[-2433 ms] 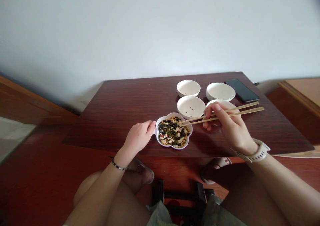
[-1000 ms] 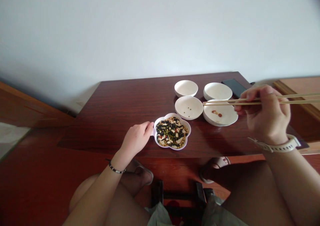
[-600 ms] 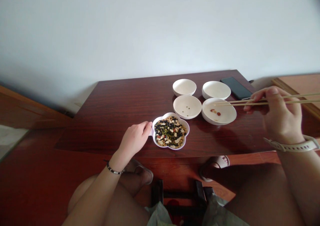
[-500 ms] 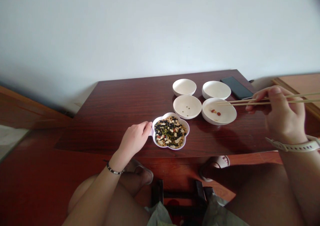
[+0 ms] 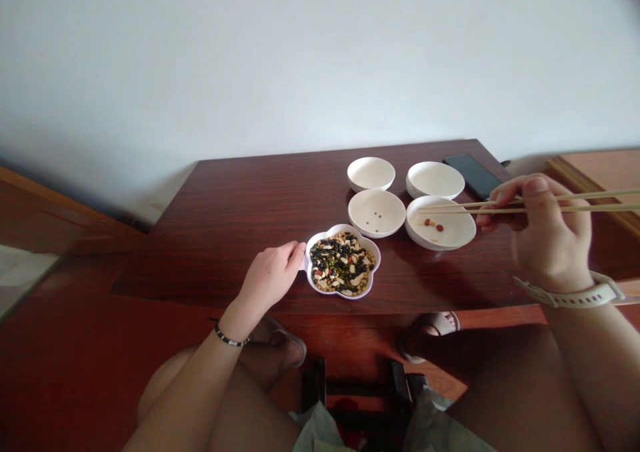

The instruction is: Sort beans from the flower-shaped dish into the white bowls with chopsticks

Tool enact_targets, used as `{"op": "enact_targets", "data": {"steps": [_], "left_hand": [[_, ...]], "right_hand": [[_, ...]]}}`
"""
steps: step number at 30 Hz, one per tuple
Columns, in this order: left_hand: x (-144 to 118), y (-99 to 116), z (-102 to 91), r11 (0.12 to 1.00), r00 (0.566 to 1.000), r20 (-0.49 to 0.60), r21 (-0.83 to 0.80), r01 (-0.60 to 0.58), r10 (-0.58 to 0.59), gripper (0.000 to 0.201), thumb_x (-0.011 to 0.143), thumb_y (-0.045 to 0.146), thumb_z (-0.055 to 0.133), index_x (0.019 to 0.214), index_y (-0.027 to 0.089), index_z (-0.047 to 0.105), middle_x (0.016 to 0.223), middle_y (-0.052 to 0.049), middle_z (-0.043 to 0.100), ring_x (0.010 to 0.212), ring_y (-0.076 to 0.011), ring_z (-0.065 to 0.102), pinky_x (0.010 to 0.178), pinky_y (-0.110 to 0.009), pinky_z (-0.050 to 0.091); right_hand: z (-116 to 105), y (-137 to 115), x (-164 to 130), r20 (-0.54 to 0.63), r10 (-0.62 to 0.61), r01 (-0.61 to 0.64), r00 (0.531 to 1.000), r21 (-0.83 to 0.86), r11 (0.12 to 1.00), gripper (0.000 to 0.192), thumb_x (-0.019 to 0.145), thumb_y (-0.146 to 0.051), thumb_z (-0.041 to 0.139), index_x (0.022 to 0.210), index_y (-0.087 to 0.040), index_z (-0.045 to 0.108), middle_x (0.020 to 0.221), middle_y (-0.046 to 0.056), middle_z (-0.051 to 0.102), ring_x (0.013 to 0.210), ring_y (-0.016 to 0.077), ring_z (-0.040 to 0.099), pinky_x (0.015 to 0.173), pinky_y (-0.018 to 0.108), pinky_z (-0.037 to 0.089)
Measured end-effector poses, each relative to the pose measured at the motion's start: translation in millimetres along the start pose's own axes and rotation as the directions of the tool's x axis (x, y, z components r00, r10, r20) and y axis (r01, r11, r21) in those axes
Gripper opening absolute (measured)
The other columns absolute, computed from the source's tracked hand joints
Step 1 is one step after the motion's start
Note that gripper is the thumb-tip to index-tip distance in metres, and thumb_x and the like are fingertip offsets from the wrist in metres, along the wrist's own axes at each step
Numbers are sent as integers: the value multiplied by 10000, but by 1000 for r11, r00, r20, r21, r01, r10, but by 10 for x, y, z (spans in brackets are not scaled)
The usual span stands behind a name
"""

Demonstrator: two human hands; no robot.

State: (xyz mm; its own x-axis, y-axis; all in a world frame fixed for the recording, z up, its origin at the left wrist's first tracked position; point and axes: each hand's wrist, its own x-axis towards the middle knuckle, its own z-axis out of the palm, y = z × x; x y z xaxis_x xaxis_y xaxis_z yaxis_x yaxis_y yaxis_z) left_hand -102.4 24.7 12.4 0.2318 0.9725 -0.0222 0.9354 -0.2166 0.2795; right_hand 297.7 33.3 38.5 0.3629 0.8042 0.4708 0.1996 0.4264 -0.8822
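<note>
The person's left hand [image 5: 273,277] lies loosely curled, fingertips pointing right, its forearm running down and left with a thin band at the wrist. The right hand [image 5: 543,235] is raised, fingers and thumb pinched together, with a pale watch strap on its wrist.

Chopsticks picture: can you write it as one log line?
right hand: holds chopsticks, tips over near-right bowl | left hand: touching flower dish of mixed beans

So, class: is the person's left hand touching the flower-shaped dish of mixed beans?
Touching. In the head view, the left hand rests on the table with its fingertips against the left rim of the flower-shaped dish; no gap shows.
</note>
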Motion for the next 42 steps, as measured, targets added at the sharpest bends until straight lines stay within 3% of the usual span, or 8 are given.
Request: {"op": "enact_targets", "data": {"steps": [4, 8, 14, 20, 26, 32, 42], "left_hand": [[-2, -2, 9, 1000, 1000, -6, -1, -3, 3, 472, 1145, 409, 328, 800, 230, 597, 818, -74, 766, 771, -260, 725, 688, -336, 346], [1, 13, -3, 1000, 1000, -5, -5, 0, 0, 469, 1143, 405, 341, 807, 228, 616, 833, -82, 777, 787, -264, 733, 687, -333, 351], [-3, 39, -28, 1000, 1000, -1, -8, -1, 1, 468, 1147, 412, 332, 823, 227, 616, 839, -82, 782, 803, -262, 740, 694, -330, 361], [-3, 48, -45, 1000, 1000, -6, -26, -5, 5, 463, 1146, 410, 330, 817, 224, 598, 843, -76, 778, 793, -260, 738, 698, -335, 357], [5, 57, -62, 1000, 1000, 6, -19, -8, 8, 470, 1147, 417, 321, 836, 224, 616, 853, -80, 782, 810, -260, 742, 704, -338, 366], [2, 62, -72, 1000, 1000, 9, -23, -7, 7, 476, 1147, 418, 318, 830, 220, 612, 848, -79, 781, 803, -254, 740, 703, -338, 366], [6, 60, -61, 1000, 1000, 5, -24, -4, 4, 482, 1148, 421, 315, 842, 219, 627, 859, -77, 786, 811, -260, 746, 706, -337, 365]], "right_hand": [[183, -83, -93, 57, 12, -19, 998, 113, 993, 358, 992, -431, 673, 751, -166, 669, 743, 58, 623, 519, 155, 616, 437, 289, 441], [351, -173, -238, 223, 48, -85, 974, 156, 984, 367, 1044, -442, 620, 790, -183, 672, 740, 45, 631, 559, 168, 634, 497, 304, 472], [511, -251, -409, 437, 88, -145, 895, 98, 985, 385, 1085, -496, 545, 845, -222, 670, 705, 37, 661, 599, 175, 605, 559, 315, 487], [596, -252, -490, 565, 149, -214, 812, 50, 976, 378, 1095, -516, 515, 889, -241, 672, 737, 48, 662, 670, 200, 617, 610, 337, 504], [650, -294, -509, 628, 95, -128, 772, 8, 992, 374, 1123, -473, 467, 877, -244, 629, 736, 31, 625, 713, 199, 601, 658, 345, 499], [630, -297, -502, 613, -4, 32, 790, -35, 999, 363, 1134, -413, 449, 862, -241, 618, 750, 41, 614, 700, 206, 584, 683, 386, 460], [638, -278, -513, 710, 0, 72, 704, -72, 995, 339, 1147, -371, 431, 873, -228, 572, 786, 20, 605, 733, 180, 574, 726, 374, 444]]}}
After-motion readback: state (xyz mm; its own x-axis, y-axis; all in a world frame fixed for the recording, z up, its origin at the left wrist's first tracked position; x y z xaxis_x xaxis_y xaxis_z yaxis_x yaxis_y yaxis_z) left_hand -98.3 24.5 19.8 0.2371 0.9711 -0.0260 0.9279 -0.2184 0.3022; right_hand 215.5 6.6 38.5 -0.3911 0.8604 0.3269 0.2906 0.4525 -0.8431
